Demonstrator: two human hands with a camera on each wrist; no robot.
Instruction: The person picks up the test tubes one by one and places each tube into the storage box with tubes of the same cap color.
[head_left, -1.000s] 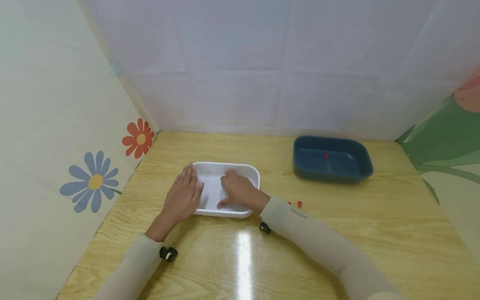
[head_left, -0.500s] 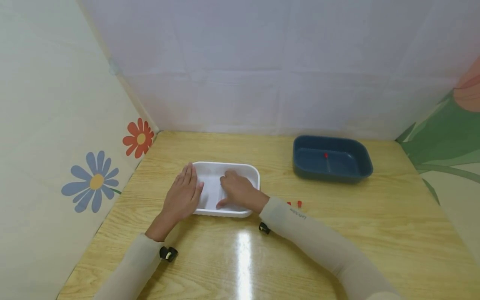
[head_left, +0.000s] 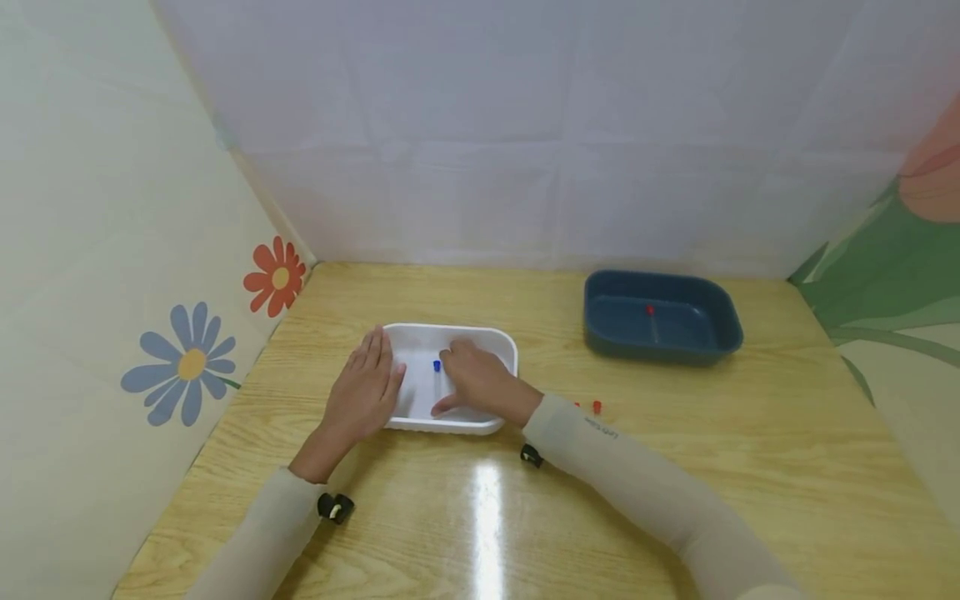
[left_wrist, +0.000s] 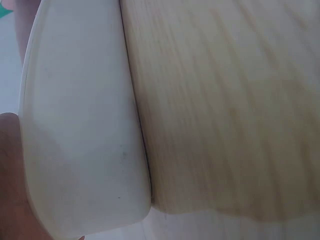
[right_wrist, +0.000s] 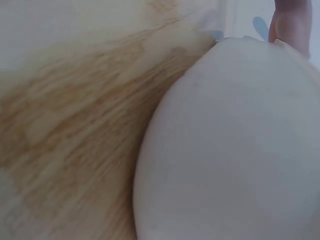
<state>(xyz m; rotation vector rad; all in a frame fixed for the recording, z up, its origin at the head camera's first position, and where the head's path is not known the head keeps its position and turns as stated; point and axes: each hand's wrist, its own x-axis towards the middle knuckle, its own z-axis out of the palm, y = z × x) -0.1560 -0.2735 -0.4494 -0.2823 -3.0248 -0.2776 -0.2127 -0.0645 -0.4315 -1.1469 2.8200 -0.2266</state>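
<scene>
My left hand (head_left: 362, 390) rests on the left end of the white tray (head_left: 472, 427), its fingers straight along the rim and its thumb reaching inside. Within the tray, my right hand (head_left: 480, 382) is lowered from the right, fingers bent down at the far side and thumb stretched toward the near wall. A clear tube with a blue cap (head_left: 437, 367) lies just left of that hand, between fingers and thumb; whether they pinch it I cannot tell. In the right wrist view the tray's outer wall (right_wrist: 230, 145) hides most of the hand.
A dark blue tray (head_left: 637, 350) stands at the back right with a red-capped tube (head_left: 651, 311) inside. Red-capped tubes (head_left: 597, 407) lie on the wooden table (head_left: 787, 450), partly behind my right sleeve. A pale cloth wall closes off the back.
The blue cap, hidden by my right hand half a second ago, now shows left of its fingers. Both hands and the white tray have barely moved.
</scene>
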